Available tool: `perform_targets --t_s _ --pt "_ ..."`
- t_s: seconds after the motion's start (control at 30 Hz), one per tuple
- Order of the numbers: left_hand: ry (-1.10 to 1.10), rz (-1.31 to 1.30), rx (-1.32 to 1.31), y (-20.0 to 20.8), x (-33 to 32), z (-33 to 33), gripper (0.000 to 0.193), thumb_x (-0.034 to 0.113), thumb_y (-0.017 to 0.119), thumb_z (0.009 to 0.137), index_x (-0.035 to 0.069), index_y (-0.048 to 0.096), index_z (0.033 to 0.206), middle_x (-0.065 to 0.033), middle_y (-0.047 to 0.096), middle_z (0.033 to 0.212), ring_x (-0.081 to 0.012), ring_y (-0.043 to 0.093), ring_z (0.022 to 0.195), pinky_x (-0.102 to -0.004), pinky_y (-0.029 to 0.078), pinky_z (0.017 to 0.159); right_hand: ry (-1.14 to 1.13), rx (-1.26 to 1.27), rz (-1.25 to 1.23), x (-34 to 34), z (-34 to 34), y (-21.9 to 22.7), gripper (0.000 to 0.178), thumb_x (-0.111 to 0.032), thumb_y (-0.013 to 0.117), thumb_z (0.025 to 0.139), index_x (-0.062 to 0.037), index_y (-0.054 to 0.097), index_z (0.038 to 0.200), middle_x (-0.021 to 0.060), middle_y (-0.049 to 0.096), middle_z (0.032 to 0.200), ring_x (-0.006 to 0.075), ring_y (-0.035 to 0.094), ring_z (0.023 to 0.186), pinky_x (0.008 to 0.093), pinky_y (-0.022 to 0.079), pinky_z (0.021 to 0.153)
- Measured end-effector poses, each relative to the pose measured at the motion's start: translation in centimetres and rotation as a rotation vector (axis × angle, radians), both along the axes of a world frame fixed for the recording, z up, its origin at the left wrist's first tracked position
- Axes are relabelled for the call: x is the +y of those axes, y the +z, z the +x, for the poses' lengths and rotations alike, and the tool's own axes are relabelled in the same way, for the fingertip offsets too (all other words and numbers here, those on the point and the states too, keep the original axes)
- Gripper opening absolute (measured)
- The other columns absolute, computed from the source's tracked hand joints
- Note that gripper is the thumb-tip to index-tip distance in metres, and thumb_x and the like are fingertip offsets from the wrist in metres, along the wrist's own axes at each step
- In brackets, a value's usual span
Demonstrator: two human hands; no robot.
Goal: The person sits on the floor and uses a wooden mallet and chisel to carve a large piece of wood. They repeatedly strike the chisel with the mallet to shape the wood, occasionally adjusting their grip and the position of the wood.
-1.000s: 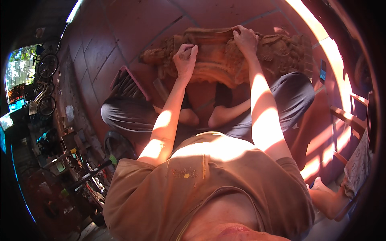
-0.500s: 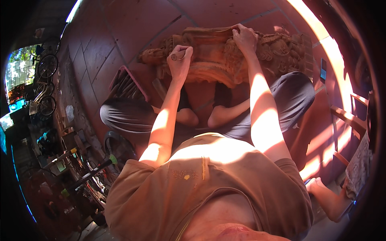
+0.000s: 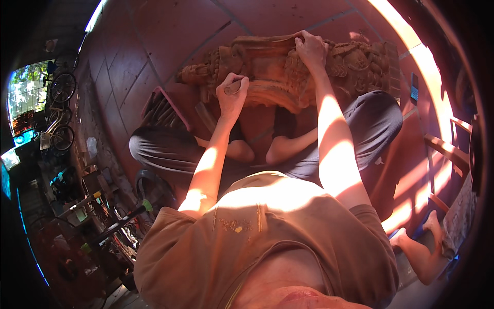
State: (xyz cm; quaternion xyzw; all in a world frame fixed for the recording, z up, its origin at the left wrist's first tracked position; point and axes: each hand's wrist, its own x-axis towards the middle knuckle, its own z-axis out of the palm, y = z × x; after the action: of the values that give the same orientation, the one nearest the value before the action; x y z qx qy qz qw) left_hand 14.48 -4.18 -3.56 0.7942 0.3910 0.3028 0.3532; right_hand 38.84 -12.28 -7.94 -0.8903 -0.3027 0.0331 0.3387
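A long brown wood carving (image 3: 270,64) with ornate relief lies crosswise on the floor before my crossed legs. My left hand (image 3: 231,97) is closed around a wooden-handled tool (image 3: 233,87) at the carving's near left edge. Only the rounded handle end shows; its working tip is hidden beneath the hand. Over the carving's far edge, right of its middle, my right hand (image 3: 312,51) rests with bent fingertips against the wood. Whether those fingers pinch anything small cannot be made out.
By my left knee sits a pink-edged case (image 3: 172,108) of dark, slender pieces, with a loose strip (image 3: 206,116) beside it. A phone (image 3: 414,88) lies at the right. Another person's bare legs (image 3: 419,252) show near a wooden frame (image 3: 446,149). Clutter and bicycles (image 3: 63,87) line the left.
My left hand has drawn toward me with the tool, from the carving's surface to its near edge. The right hand stays in nearly the same place.
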Motion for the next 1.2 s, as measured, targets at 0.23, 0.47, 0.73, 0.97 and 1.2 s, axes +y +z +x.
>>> perform_targets --t_s 0.23,0.47,0.73,0.97,1.2 --pt "-0.036 -0.083 -0.164 0.8 2.7 3.1 0.015 0.016 0.066 0.084 0.001 0.067 0.080 -0.0064 0.064 0.064 -0.0121 0.059 0.063 -0.0299 0.046 0.062 0.021 0.007 0.028 0.1 -0.4 0.3 0.021 -0.028 0.056 0.092 -0.0190 0.072 0.103 0.0082 0.072 0.096 0.0289 0.060 0.107 0.0449 0.038 0.099" --pt "0.010 -0.025 -0.048 -0.8 1.4 0.2 0.015 0.016 0.066 0.084 0.001 0.066 0.081 -0.0063 0.063 0.065 -0.0124 0.057 0.063 -0.0309 0.047 0.063 0.010 0.002 0.001 0.0 -0.1 0.2 0.022 -0.030 0.057 0.093 -0.0194 0.071 0.106 0.0055 0.072 0.095 0.0276 0.061 0.106 0.0457 0.039 0.098" --pt "-0.012 -0.271 -0.168 0.3 1.6 0.8 0.021 0.021 0.070 0.084 0.001 0.063 0.078 -0.0049 0.063 0.067 -0.0124 0.058 0.065 -0.0304 0.046 0.063 0.012 0.020 0.001 0.1 -0.4 0.5 0.021 -0.028 0.056 0.093 -0.0187 0.072 0.104 0.0040 0.072 0.094 0.0256 0.060 0.106 0.0441 0.038 0.100" --pt "-0.028 -0.001 -0.058 -1.9 1.2 1.4 0.030 0.031 0.074 0.082 0.003 0.063 0.088 -0.0152 0.067 0.073 -0.0311 0.067 0.072 -0.0382 0.050 0.067 0.005 0.052 0.333 -0.1 -0.5 0.9 0.016 -0.022 0.060 0.091 -0.0163 0.071 0.102 0.0068 0.071 0.086 0.0268 0.065 0.091 0.0410 0.048 0.086" --pt "0.028 -0.131 -0.063 -0.9 1.3 1.7 0.031 0.032 0.074 0.083 0.003 0.063 0.090 -0.0114 0.066 0.081 -0.0249 0.064 0.077 -0.0357 0.050 0.072 0.469 0.424 0.374 0.6 -7.3 4.6 0.038 -0.034 0.071 0.087 -0.0116 0.065 0.118 0.0097 0.067 0.102 0.0228 0.066 0.095 0.0363 0.052 0.083"
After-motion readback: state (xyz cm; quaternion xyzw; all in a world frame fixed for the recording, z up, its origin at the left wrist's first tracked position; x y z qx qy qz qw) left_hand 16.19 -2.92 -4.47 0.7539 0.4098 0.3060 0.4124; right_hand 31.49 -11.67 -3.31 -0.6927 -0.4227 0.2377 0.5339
